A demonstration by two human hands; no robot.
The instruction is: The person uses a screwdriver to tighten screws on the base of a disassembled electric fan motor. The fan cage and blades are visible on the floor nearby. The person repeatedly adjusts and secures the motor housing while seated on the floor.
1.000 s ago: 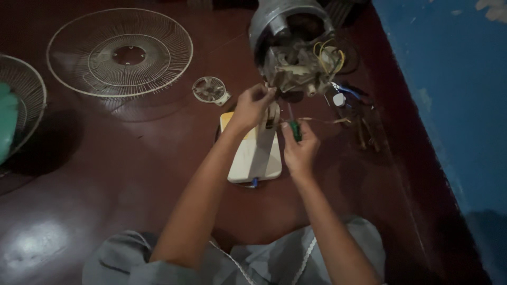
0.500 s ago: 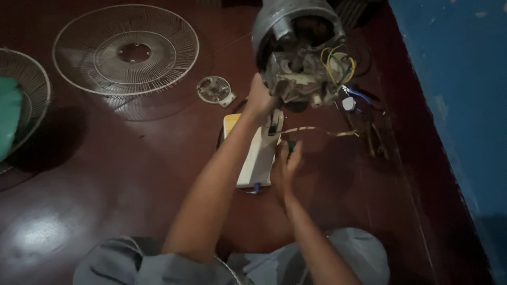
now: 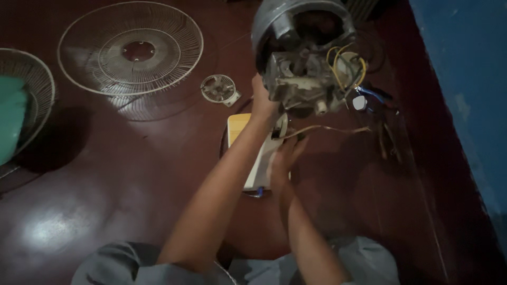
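Single head view — looked steeply down from above at dark red floor [image 3: 105,174], close over forearms, blue wall [image 3: 465,79] at right edge.

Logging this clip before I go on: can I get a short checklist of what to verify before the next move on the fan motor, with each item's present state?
1. Left hand steadies the fan motor at its lower left edge: ok.
2. Right hand on the white fan base beneath the motor: ok, though its grip is blurred.
3. Yellow wires clear of both hands: ok.
4. Loose wire trailing right of the base, free of the fingers: cannot tell.
5. Wire fan guard and small round part lie apart on the floor: ok.
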